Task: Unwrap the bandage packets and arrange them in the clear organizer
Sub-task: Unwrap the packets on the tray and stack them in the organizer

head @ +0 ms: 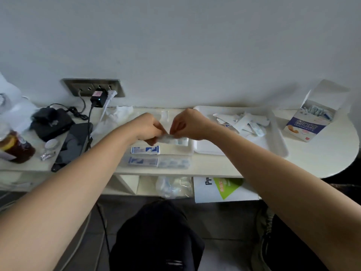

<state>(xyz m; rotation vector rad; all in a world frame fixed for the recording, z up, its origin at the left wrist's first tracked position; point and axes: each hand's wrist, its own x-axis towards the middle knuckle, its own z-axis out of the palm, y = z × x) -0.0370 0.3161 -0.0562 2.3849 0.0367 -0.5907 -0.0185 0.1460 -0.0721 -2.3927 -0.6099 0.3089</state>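
Note:
Both hands meet over the clear organizer (190, 149) at the middle of the white desk. My left hand (147, 127) and my right hand (188, 124) each pinch one end of a small white bandage packet (168, 138) held between them just above the organizer. Blue-and-white bandage packets (145, 150) lie in the organizer's near compartments. A white tray (277, 141) to the right holds a pile of torn white wrappers (242, 122). An open bandage box (310, 120) with several packets inside stands at the far right.
At the left lie a black pouch (51, 122), a phone (73, 145), cables, a charger in the wall socket (93, 89), a brown jar (14, 145) and crumpled tissue (117, 114). A lower shelf holds plastic bags and a green-and-white paper (222, 189).

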